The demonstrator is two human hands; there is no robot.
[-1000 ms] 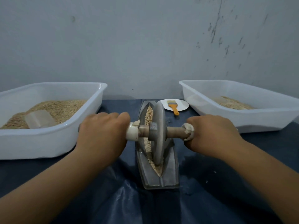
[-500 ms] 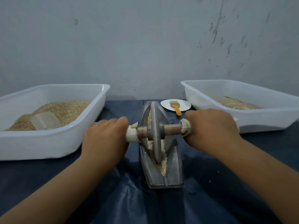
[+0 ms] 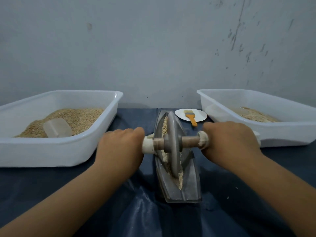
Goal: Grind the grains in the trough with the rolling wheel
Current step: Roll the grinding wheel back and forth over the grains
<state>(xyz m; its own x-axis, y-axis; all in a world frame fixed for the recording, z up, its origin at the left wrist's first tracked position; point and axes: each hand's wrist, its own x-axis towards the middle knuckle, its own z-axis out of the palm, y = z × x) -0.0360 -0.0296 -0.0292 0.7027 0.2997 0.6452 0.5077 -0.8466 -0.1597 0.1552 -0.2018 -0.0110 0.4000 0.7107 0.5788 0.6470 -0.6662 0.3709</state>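
A grey boat-shaped metal trough lies lengthwise on the dark blue sheet in front of me. Pale grains line its groove. The grey rolling wheel stands upright in the groove near the trough's middle, on a wooden axle with white-wrapped ends. My left hand is closed around the left end of the axle. My right hand is closed around the right end. The far grains show behind the wheel; those under it are hidden.
A white tub of grain with a clear scoop stands at the left. Another white tub holding some grain stands at the right. A small white plate with an orange-handled brush lies behind the trough. A grey wall closes the back.
The wheel rolled away from me along the groove and has come back a little; both hands moved with the axle and kept their grip.
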